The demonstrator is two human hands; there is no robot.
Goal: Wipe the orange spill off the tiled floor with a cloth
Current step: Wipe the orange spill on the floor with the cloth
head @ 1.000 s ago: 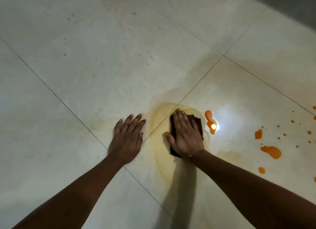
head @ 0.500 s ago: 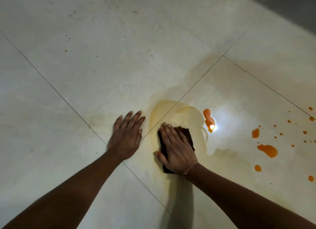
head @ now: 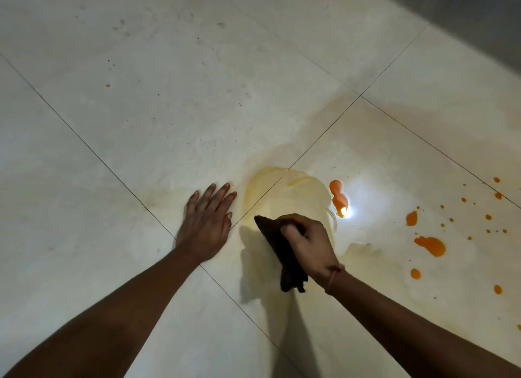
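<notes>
My right hand (head: 311,245) grips a dark brown cloth (head: 282,250), which hangs bunched from the fingers just above the pale tiled floor (head: 141,123). Under and beyond it lies a thin yellowish smear (head: 284,188) of wiped spill. A thick orange blob (head: 337,195) sits right of the smear beside a bright light glare. More orange puddles (head: 430,245) and small drops are scattered further right. My left hand (head: 207,225) rests flat on the floor with fingers spread, left of the cloth and touching nothing else.
Dark grout lines (head: 324,135) cross the floor diagonally and meet near my left wrist. A darker strip (head: 465,16) runs along the top right corner. Small dirt specks dot the far tile.
My right hand dragged the cloth toward me across the smear, then changed from a flat palm to a pinch and lifted the cloth up bunched. The left hand stayed planted.
</notes>
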